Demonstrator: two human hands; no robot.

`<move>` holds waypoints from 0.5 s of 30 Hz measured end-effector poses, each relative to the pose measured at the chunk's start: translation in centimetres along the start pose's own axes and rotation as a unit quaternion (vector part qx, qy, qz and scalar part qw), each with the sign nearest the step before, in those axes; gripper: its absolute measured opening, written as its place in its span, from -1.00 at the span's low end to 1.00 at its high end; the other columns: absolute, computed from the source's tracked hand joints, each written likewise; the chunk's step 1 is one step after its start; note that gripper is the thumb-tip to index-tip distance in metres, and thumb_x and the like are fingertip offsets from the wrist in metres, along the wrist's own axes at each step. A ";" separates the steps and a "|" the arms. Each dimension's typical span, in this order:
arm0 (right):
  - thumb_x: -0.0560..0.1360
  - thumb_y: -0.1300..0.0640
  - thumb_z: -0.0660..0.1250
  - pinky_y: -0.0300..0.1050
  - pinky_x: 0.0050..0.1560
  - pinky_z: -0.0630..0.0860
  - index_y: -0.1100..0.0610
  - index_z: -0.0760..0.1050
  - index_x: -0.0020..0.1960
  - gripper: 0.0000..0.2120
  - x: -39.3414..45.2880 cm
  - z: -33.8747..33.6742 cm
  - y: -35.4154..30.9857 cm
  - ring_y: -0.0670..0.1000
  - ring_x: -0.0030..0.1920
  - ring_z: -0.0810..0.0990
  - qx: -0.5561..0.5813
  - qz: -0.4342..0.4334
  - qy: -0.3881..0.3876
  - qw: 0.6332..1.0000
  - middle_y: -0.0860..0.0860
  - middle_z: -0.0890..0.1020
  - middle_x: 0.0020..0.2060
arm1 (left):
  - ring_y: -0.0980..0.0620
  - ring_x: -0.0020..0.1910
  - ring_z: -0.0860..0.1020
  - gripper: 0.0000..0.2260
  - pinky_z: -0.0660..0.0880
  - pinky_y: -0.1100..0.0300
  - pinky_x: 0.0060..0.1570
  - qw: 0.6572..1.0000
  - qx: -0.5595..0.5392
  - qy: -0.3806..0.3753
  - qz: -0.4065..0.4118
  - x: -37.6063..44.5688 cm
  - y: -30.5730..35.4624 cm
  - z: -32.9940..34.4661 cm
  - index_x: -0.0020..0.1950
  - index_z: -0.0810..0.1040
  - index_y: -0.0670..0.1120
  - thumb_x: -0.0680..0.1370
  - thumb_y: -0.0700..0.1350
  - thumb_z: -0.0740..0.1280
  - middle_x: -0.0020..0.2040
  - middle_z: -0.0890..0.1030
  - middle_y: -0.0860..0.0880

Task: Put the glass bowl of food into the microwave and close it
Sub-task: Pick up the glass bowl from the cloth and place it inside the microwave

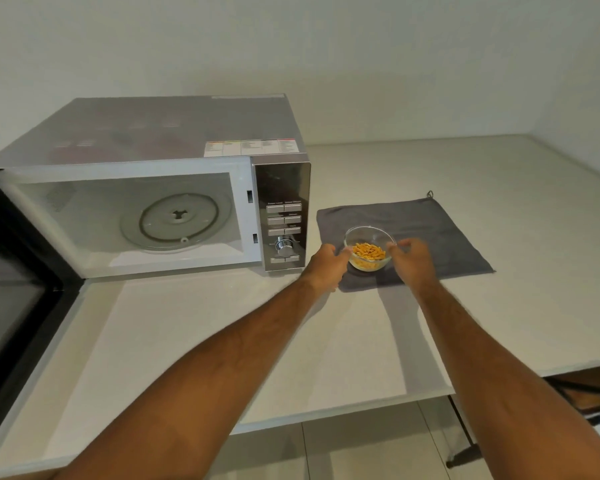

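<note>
A small glass bowl (368,241) with orange food pieces in it sits on a grey cloth (430,233) to the right of the microwave (174,133). My left hand (328,266) touches the bowl's left side and my right hand (413,259) touches its right side, fingers curled onto the rim. The bowl rests on the cloth. The microwave's door (11,289) hangs wide to the left. Inside, the glass turntable (175,221) lies bare.
The microwave's control panel (284,216) with buttons and a knob stands just left of the bowl. The white counter (222,334) ends at a front edge near me; tiled floor shows below. A wall rises behind and at the right.
</note>
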State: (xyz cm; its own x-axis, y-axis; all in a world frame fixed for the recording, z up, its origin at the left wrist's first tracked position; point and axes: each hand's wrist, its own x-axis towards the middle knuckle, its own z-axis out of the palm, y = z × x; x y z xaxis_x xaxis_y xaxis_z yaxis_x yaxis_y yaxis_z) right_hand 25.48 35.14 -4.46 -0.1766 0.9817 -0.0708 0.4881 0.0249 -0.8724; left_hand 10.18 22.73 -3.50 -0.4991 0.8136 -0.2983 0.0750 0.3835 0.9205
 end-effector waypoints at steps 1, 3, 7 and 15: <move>0.57 -0.05 0.43 0.04 0.07 0.57 0.22 0.62 0.16 -0.65 0.1 0.2 0.0 0.19 0.05 0.69 -0.007 -0.003 -0.005 1.000 0.13 0.71 -0.05 | -0.05 -0.25 0.57 -0.53 0.57 0.05 -0.20 1.000 0.002 0.001 -0.003 0.5 0.1 0.3 0.47 0.42 -0.12 0.70 0.16 0.30 -0.07 0.65 -0.13; 0.60 0.01 0.39 0.15 0.14 0.63 0.23 0.63 0.16 -0.70 0.1 0.4 0.3 0.21 0.03 0.70 -0.015 -0.006 -0.016 1.000 0.18 0.72 -0.02 | -0.04 -0.31 0.60 -0.53 0.62 0.10 -0.26 1.000 0.004 0.006 -0.002 1.2 0.3 0.9 0.47 0.45 -0.13 0.69 0.15 0.33 -0.11 0.67 -0.12; 0.63 0.10 0.32 0.01 -0.15 0.61 0.23 0.61 0.17 -0.77 -0.3 0.5 0.4 0.00 -0.29 0.67 -0.013 -0.016 -0.018 1.000 0.08 0.69 -0.23 | -0.02 -0.40 0.60 -0.59 0.71 0.02 -0.25 0.999 0.002 0.032 0.011 2.1 0.4 2.0 0.31 0.57 -0.18 0.68 0.14 0.37 -0.22 0.69 -0.11; 0.64 0.13 0.26 -0.10 -0.29 0.54 0.14 0.56 0.17 -0.83 -1.7 0.2 1.2 -0.05 -0.36 0.63 -0.019 -0.043 -0.011 0.999 0.05 0.69 -0.33 | 0.03 -0.44 0.63 -0.73 0.58 0.28 -0.52 0.998 0.026 0.051 0.016 1.6 0.2 2.5 0.33 0.61 -0.16 0.73 -0.04 0.31 -0.18 0.71 -0.14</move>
State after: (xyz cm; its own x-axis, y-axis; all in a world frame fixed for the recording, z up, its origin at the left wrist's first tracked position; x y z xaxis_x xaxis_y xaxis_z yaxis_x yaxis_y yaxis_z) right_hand 26.18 33.48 -5.47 -0.2381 0.9712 -0.0072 0.5017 0.1167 -0.8571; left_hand 11.51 25.20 -4.40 -0.5804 0.7781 -0.2400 0.1345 0.3823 0.9142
